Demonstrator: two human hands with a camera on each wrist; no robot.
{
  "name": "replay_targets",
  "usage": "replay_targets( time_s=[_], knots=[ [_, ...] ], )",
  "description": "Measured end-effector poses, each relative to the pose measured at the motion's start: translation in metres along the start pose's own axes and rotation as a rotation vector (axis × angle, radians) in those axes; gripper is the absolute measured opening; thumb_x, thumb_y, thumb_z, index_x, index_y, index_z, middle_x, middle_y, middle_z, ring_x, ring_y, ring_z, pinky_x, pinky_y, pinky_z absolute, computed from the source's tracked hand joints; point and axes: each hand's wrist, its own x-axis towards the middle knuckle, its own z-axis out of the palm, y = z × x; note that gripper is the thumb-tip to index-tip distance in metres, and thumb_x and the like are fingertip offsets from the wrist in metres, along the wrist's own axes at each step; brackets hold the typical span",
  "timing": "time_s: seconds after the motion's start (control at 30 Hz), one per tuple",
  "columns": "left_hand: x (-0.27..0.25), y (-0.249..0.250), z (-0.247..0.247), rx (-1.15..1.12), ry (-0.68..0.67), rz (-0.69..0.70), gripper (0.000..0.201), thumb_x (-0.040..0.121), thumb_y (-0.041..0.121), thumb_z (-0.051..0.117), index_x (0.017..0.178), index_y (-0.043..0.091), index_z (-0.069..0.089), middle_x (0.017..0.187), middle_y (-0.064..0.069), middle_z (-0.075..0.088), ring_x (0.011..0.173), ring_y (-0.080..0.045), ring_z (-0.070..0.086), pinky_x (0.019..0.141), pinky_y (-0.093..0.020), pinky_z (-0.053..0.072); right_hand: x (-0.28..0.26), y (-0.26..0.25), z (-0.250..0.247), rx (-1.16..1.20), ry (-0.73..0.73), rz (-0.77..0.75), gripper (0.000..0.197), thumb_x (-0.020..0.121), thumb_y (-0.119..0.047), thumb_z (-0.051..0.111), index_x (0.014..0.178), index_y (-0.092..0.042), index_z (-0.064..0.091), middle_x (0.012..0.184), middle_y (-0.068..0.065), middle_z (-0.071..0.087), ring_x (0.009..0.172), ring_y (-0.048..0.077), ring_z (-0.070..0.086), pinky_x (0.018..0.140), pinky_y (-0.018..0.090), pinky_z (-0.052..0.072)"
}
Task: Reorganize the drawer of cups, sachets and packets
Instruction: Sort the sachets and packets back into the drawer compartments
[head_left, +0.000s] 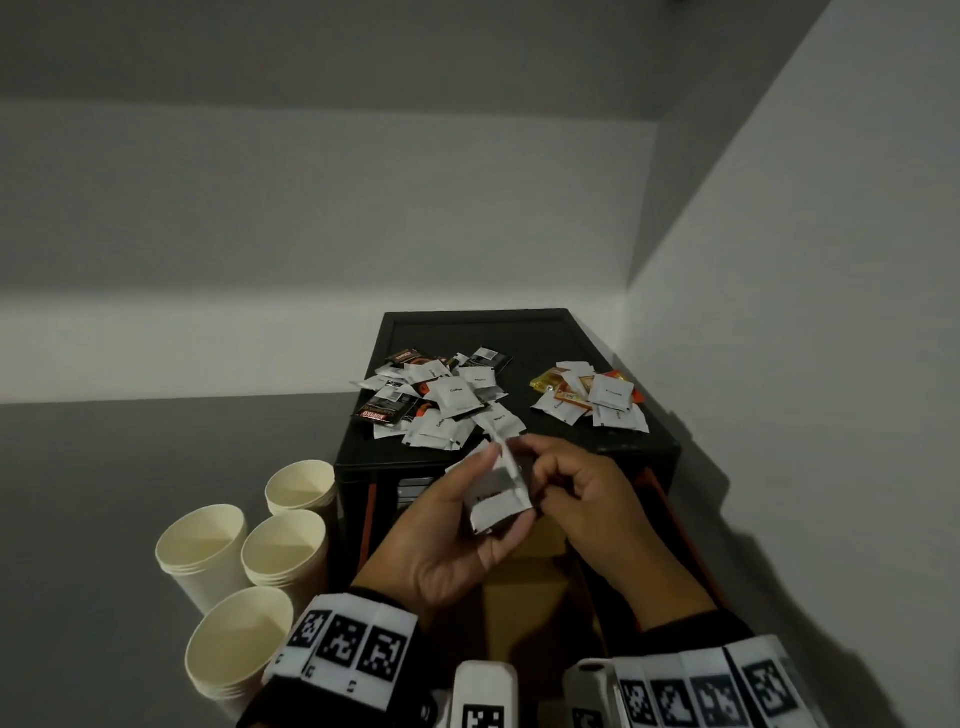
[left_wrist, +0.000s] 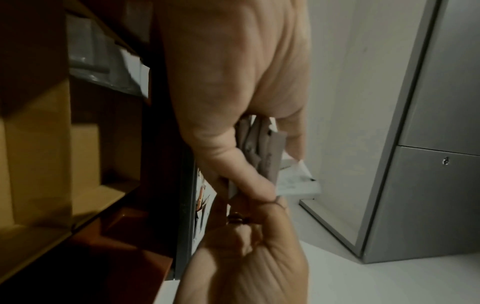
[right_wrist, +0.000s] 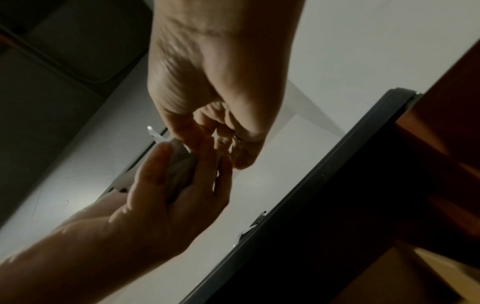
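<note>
In the head view my left hand (head_left: 505, 489) grips a small stack of white sachets (head_left: 493, 506), thumb on one side and fingers curled behind. My right hand (head_left: 535, 462) pinches the upper edge of one white sachet (head_left: 506, 449) at the top of that stack. Both hands hover over the open drawer (head_left: 535, 566) with cardboard dividers. The left wrist view shows the sachet stack (left_wrist: 262, 148) edge-on between my fingers. In the right wrist view the sachets (right_wrist: 179, 164) sit half hidden in my left palm. Several paper cup stacks (head_left: 208, 551) stand to the left.
On the black cabinet top (head_left: 478, 332) lie two piles: white and black sachets (head_left: 441, 400) on the left, white and orange packets (head_left: 592, 400) on the right. White walls close in behind and to the right. A grey cabinet door (left_wrist: 428, 164) appears in the left wrist view.
</note>
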Motion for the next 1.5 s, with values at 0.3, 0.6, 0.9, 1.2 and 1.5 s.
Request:
replay_targets(
  time_s=[0.3,0.6,0.9,1.2,1.5],
  knots=[
    [0.007,-0.004,-0.008,0.213,0.086,0.085,0.014,0.074,0.004,0.062,0.088,0.001,0.063,0.074,-0.012,0.067,0.062,-0.019,0.064,0.049,-0.022,0.05,0.0,-0.004,0.006,-0.029,-0.145,0.007,0.051,0.076,-0.005,0.065,0.104,-0.045,0.052,0.137,-0.018,0.036,0.128,-0.001,0.035,0.099,0.023,0.042],
    [0.015,-0.025,-0.018,0.577,0.208,0.121,0.031,0.095,0.009,0.049,0.064,0.008,0.049,0.042,0.001,0.046,0.036,-0.006,0.044,0.041,-0.017,0.038,-0.001,0.001,0.019,-0.59,-0.444,0.094,0.109,0.069,-0.01,0.074,0.148,-0.04,0.005,0.153,-0.019,0.004,0.136,0.015,0.029,0.104,0.03,0.04],
    [0.014,-0.023,-0.025,0.608,0.194,-0.074,0.012,0.074,0.02,0.062,0.081,0.01,0.06,0.074,-0.007,0.064,0.077,-0.019,0.061,0.072,-0.031,0.036,0.001,0.002,0.022,-0.593,-0.405,0.156,0.093,0.072,-0.006,0.071,0.147,-0.027,0.021,0.137,-0.006,0.03,0.117,0.011,0.044,0.084,0.018,0.044],
    [0.018,-0.019,-0.029,0.495,0.202,-0.079,0.02,0.084,0.005,0.047,0.101,0.007,0.058,0.088,-0.011,0.06,0.082,-0.022,0.056,0.071,-0.03,0.042,0.002,0.013,0.021,-0.642,-0.353,0.213,0.073,0.072,-0.011,0.073,0.133,-0.027,0.037,0.127,-0.004,0.034,0.116,0.018,0.046,0.092,0.031,0.048],
    [0.008,-0.012,-0.024,0.535,0.267,-0.017,0.023,0.088,-0.008,0.033,0.07,0.004,0.042,0.062,-0.01,0.045,0.053,-0.017,0.046,0.054,-0.027,0.033,0.003,-0.004,0.014,-0.124,-0.326,0.443,0.101,0.078,-0.02,0.071,0.147,-0.043,0.002,0.157,-0.006,0.01,0.141,0.021,0.022,0.111,0.039,0.03]
  ],
)
